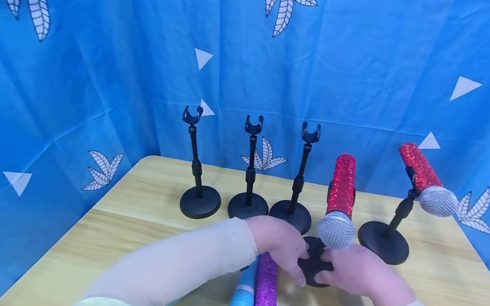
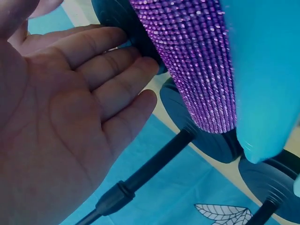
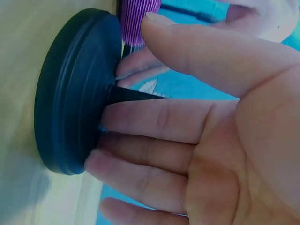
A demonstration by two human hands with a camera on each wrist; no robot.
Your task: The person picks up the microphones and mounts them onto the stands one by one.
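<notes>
A black microphone stand with a round base (image 1: 315,263) carries a red glitter microphone (image 1: 343,190), its silver head towards me. On the base's left side is my left hand (image 1: 281,244), its fingers nearly straight at the edge. From the other side my right hand (image 1: 358,272) touches the same base (image 3: 77,93) with extended fingertips; its thumb stands apart. A purple glitter microphone (image 1: 268,288) and a blue microphone (image 1: 242,302) lie side by side near my left forearm. The left wrist view shows the purple microphone (image 2: 192,61) close beside the left fingers.
Three black stands with bare clips, a left one (image 1: 200,202), a middle one (image 1: 248,206) and a right one (image 1: 290,215), line the back of the wooden table (image 1: 128,220). Another stand (image 1: 383,242) at right holds a second red microphone (image 1: 424,173). A blue curtain (image 1: 361,59) hangs behind.
</notes>
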